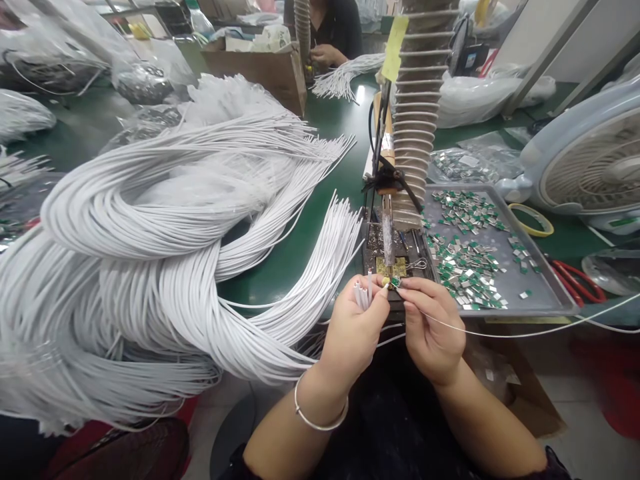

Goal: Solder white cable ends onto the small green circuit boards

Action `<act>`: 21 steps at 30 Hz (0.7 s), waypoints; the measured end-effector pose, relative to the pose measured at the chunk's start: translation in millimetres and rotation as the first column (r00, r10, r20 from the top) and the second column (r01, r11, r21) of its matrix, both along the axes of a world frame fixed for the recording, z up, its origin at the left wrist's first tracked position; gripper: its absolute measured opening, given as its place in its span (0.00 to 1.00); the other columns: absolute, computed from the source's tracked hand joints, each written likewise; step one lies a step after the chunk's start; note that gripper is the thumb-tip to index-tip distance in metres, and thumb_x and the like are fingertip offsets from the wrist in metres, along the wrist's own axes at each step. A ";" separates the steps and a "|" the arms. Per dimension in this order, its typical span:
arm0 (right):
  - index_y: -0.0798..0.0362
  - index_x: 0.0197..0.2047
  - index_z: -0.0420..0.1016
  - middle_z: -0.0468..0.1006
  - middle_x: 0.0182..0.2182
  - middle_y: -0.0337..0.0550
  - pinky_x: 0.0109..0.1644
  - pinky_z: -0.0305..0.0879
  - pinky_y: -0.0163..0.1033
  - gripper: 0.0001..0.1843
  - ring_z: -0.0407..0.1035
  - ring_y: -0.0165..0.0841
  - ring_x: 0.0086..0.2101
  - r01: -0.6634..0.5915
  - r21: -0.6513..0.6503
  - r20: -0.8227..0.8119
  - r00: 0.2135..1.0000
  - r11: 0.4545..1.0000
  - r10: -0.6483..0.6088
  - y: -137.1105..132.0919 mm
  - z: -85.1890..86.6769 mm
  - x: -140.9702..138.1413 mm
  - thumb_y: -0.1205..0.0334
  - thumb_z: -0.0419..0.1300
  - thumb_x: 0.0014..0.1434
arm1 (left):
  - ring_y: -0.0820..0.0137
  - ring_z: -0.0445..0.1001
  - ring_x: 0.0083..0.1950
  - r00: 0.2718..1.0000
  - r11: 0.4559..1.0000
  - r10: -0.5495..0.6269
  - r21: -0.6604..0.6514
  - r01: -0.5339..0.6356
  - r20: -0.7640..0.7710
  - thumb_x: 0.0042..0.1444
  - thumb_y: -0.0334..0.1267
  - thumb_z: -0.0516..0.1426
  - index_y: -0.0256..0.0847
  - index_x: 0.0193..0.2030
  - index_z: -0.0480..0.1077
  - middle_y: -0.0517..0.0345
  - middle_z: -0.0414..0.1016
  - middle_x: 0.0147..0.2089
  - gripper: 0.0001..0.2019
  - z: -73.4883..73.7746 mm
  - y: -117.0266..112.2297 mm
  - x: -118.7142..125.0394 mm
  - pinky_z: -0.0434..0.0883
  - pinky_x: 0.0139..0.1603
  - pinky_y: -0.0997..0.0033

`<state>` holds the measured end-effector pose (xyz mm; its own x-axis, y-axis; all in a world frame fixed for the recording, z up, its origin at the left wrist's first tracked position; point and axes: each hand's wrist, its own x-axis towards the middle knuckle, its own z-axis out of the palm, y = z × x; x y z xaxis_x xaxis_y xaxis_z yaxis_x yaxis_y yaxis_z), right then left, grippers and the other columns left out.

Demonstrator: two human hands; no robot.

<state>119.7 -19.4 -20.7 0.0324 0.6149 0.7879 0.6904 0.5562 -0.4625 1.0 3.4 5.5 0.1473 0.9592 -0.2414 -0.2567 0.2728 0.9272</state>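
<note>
White cable ends (363, 293) pinched in my left hand (353, 333) should meet the green connector board (395, 282), gripped by my right hand (433, 330), squarely below the soldering iron (387, 237) (steady, no wobble).

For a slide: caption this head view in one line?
Left hand holds white cable ends; right hand pinches a small green part near a soldering iron.
</note>
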 end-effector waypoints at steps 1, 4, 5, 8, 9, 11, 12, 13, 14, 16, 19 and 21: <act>0.51 0.47 0.72 0.75 0.40 0.48 0.42 0.74 0.46 0.15 0.73 0.36 0.41 0.000 0.002 0.001 1.000 1.000 0.000 0.1 -0.2 0.0 0.74 0.54 0.58 | 0.82 0.58 0.25 1.000 1.000 0.000 -0.003 0.000 0.006 0.55 0.32 0.55 0.39 0.28 0.62 0.62 0.68 0.36 0.06 0.3 -0.1 0.1 0.63 0.33 0.79; 0.51 0.47 0.72 0.74 0.40 0.48 0.42 0.74 0.45 0.15 0.72 0.36 0.41 0.002 0.004 0.002 1.000 1.000 -0.002 0.8 -0.2 -0.1 0.74 0.54 0.59 | 0.82 0.58 0.24 1.000 1.000 0.005 -0.008 -0.005 0.018 0.54 0.32 0.56 0.39 0.27 0.62 0.62 0.68 0.36 0.07 0.7 -0.2 0.6 0.63 0.32 0.78; 0.51 0.47 0.72 0.74 0.40 0.48 0.42 0.74 0.45 0.15 0.72 0.36 0.41 0.003 0.003 0.003 1.000 1.000 -0.003 1.0 -0.2 -0.2 0.74 0.54 0.58 | 0.82 0.59 0.25 1.000 1.000 0.004 -0.008 -0.003 0.019 0.54 0.32 0.56 0.39 0.27 0.61 0.62 0.68 0.36 0.07 0.6 -0.1 0.8 0.63 0.32 0.78; 0.51 0.47 0.72 0.74 0.40 0.48 0.42 0.74 0.45 0.15 0.72 0.35 0.41 0.003 0.005 0.002 1.000 1.000 -0.003 1.4 0.0 -0.3 0.74 0.54 0.58 | 0.81 0.59 0.25 1.000 1.000 0.001 0.002 -0.001 0.015 0.54 0.32 0.56 0.39 0.27 0.61 0.61 0.68 0.37 0.07 0.1 0.5 1.0 0.63 0.33 0.78; 0.52 0.47 0.72 0.74 0.40 0.48 0.42 0.74 0.44 0.15 0.72 0.35 0.41 0.002 0.005 0.002 1.000 1.000 -0.002 1.4 0.1 -0.3 0.75 0.54 0.58 | 0.81 0.59 0.25 1.000 1.000 -0.001 0.007 0.000 0.013 0.55 0.32 0.56 0.38 0.27 0.61 0.60 0.68 0.37 0.07 -0.1 0.7 1.0 0.63 0.33 0.78; 0.51 0.47 0.72 0.74 0.40 0.48 0.42 0.74 0.44 0.15 0.72 0.35 0.41 0.000 0.006 0.001 1.000 1.000 0.000 1.4 0.4 -0.2 0.74 0.54 0.58 | 0.81 0.60 0.26 1.000 1.000 -0.003 0.014 0.002 0.008 0.55 0.32 0.55 0.38 0.28 0.61 0.60 0.68 0.36 0.07 -0.5 1.1 1.0 0.63 0.33 0.78; 0.51 0.47 0.72 0.74 0.40 0.48 0.42 0.74 0.44 0.15 0.72 0.35 0.41 0.000 0.006 0.002 1.000 1.000 0.000 1.3 0.6 -0.2 0.74 0.54 0.58 | 0.81 0.60 0.27 1.000 1.000 -0.006 0.016 0.006 0.009 0.55 0.33 0.55 0.38 0.28 0.61 0.60 0.68 0.36 0.06 -0.8 1.2 1.0 0.63 0.34 0.78; 0.51 0.47 0.72 0.74 0.40 0.48 0.42 0.73 0.44 0.15 0.72 0.35 0.41 0.000 0.007 0.001 1.000 1.000 0.000 1.3 0.6 -0.1 0.74 0.54 0.58 | 0.81 0.60 0.27 1.000 1.000 -0.011 0.013 0.010 0.012 0.55 0.33 0.55 0.39 0.29 0.61 0.60 0.68 0.37 0.06 -1.0 1.3 1.0 0.64 0.34 0.78; 0.52 0.47 0.72 0.74 0.40 0.48 0.43 0.73 0.44 0.15 0.72 0.35 0.41 -0.001 0.008 -0.001 1.000 1.000 0.001 1.2 0.6 0.0 0.74 0.54 0.58 | 0.81 0.61 0.28 1.000 1.000 -0.015 0.009 0.015 0.020 0.55 0.33 0.55 0.39 0.29 0.61 0.60 0.68 0.37 0.06 -1.2 1.3 1.1 0.64 0.35 0.78; 0.52 0.46 0.72 0.74 0.40 0.48 0.43 0.73 0.44 0.15 0.72 0.35 0.42 -0.004 0.007 -0.005 1.000 1.000 0.004 1.0 0.3 0.1 0.75 0.55 0.58 | 0.80 0.62 0.29 0.999 1.000 -0.026 0.003 0.026 0.037 0.56 0.33 0.55 0.39 0.30 0.61 0.60 0.68 0.38 0.06 -1.7 1.3 1.3 0.64 0.36 0.78; 0.52 0.46 0.72 0.74 0.40 0.48 0.43 0.73 0.44 0.15 0.72 0.35 0.42 -0.007 -0.001 -0.012 1.000 1.000 0.007 0.7 -0.3 0.2 0.75 0.54 0.58 | 0.80 0.63 0.30 0.999 0.999 -0.034 0.007 0.034 0.037 0.56 0.33 0.55 0.39 0.29 0.60 0.59 0.68 0.39 0.07 -3.1 0.9 1.0 0.65 0.38 0.78; 0.52 0.46 0.72 0.74 0.40 0.48 0.43 0.73 0.44 0.15 0.72 0.35 0.41 -0.011 -0.005 -0.011 1.000 1.000 0.011 0.6 -0.7 0.4 0.75 0.54 0.58 | 0.80 0.63 0.31 0.999 0.999 -0.037 0.014 0.036 0.015 0.56 0.33 0.55 0.39 0.28 0.60 0.59 0.68 0.38 0.08 -4.4 0.4 0.2 0.65 0.39 0.77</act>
